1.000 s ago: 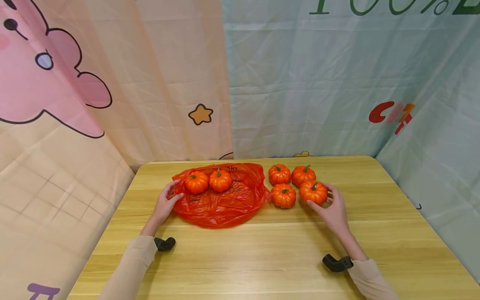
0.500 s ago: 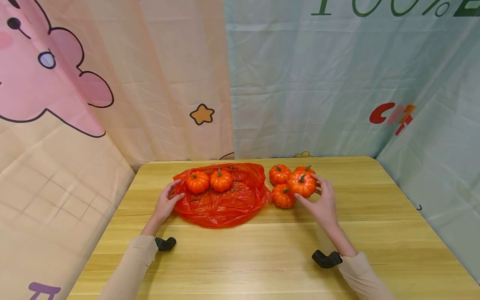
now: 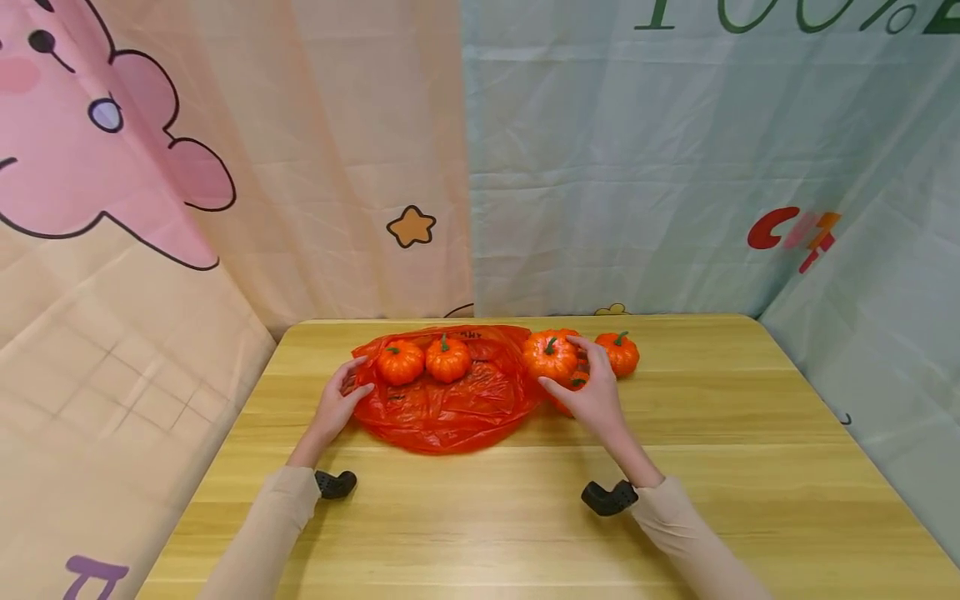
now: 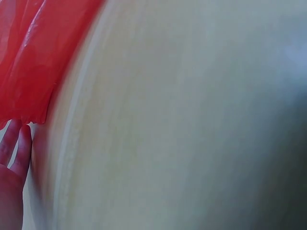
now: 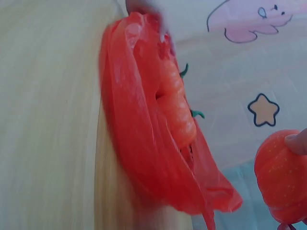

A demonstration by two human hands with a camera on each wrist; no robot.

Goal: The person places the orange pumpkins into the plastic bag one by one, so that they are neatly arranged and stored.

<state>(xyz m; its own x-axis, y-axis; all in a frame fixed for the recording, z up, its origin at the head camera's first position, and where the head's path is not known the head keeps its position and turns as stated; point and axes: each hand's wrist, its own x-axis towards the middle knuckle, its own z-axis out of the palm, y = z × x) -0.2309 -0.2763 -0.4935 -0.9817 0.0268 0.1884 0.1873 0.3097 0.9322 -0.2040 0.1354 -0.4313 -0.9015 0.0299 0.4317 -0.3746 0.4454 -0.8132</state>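
A red plastic bag [image 3: 442, 404] lies flat at the back of the wooden table [image 3: 525, 517], with two small orange pumpkins [image 3: 400, 362] [image 3: 447, 358] on it. My left hand [image 3: 337, 404] rests at the bag's left edge, and the left wrist view shows its fingers [image 4: 14, 146] straight beside the red plastic [image 4: 38, 57]. My right hand [image 3: 566, 367] grips a third pumpkin [image 3: 550, 354] just above the bag's right edge. In the right wrist view this held pumpkin [image 5: 280, 172] hangs to the right of the bag [image 5: 144, 143].
One pumpkin [image 3: 619, 353] stands on the table to the right of my right hand, and another [image 3: 576, 382] shows partly under it. Printed curtains [image 3: 600, 167] close off the back and both sides. Bare tabletop lies in front.
My right hand has lifted a pumpkin from the group on the right and carried it left to the bag's edge. The left hand has stayed at the bag.
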